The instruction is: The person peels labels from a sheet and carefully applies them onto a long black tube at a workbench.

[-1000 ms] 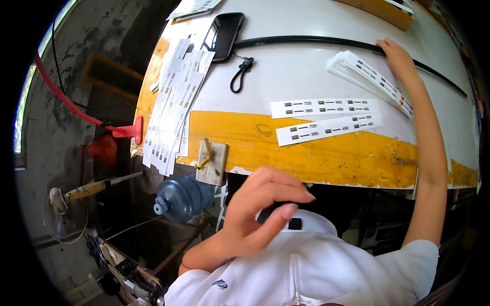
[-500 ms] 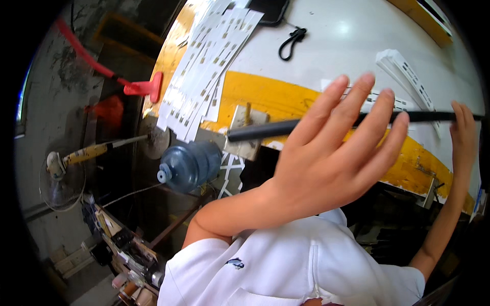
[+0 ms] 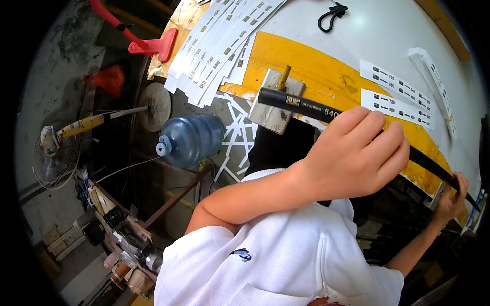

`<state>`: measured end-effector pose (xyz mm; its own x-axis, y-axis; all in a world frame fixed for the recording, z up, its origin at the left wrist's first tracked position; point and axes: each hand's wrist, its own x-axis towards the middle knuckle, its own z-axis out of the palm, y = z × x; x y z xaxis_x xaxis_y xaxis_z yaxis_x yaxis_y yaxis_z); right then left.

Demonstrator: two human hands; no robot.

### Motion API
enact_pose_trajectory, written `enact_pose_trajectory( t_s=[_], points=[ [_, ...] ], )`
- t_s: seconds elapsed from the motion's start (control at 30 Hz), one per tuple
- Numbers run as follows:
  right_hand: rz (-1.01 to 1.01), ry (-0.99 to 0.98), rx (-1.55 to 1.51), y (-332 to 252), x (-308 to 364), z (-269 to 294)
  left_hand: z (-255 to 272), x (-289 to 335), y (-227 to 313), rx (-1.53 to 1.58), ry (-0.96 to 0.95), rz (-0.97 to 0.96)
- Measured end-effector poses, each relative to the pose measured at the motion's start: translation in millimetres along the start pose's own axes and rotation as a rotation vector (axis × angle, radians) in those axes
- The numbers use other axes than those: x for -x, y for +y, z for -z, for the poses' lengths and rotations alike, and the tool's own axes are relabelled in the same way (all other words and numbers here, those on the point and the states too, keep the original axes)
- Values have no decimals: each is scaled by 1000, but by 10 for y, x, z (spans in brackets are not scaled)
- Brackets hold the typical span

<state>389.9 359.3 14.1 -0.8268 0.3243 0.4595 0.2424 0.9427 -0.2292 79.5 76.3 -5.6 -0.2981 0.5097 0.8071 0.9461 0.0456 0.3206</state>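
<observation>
A long black rod (image 3: 311,109), with light printing near its thick end, lies slantwise in front of me along the table's near edge. My left hand (image 3: 360,155) is closed over it, fingers curled down and knuckles up, hiding its middle. Farther right, my right hand (image 3: 450,200) has its fingers closed around the thinner part. The thick end sits above a pale metal block (image 3: 271,120) with an upright rusty bolt (image 3: 284,76). Just beyond my left hand lie white label sheets (image 3: 408,108) with small dark marks.
More label strips (image 3: 224,46) are fanned at the table's left, and a bundled stack (image 3: 434,94) lies at the right. A black cord loop (image 3: 333,16) is at the back. Below left are a blue water jug (image 3: 194,140), paper scraps (image 3: 236,135) and a fan (image 3: 53,158).
My left hand's fingers, stretched out over the rod before, are now curled onto it. The rod's printing has come into sight, and my right hand sits lower. The whole view has shifted.
</observation>
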Motion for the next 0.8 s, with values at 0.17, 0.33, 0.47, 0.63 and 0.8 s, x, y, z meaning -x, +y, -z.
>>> enact_pose_trajectory(
  t_s=[0.17,0.33,0.47,0.63,0.8],
  points=[
    [-55,19,-32,-186,32,-187,-68,98,-98,19,-58,28],
    [-60,5,43,-346,74,-349,-149,236,-178,61,-96,29],
    [-108,-5,37,-451,156,-422,-158,317,-148,77,-160,44],
    [-172,-12,127,-526,275,-390,-198,276,-100,109,-197,29],
    [-167,14,48,-676,133,-516,-170,306,-184,61,-189,-23]
  ],
)
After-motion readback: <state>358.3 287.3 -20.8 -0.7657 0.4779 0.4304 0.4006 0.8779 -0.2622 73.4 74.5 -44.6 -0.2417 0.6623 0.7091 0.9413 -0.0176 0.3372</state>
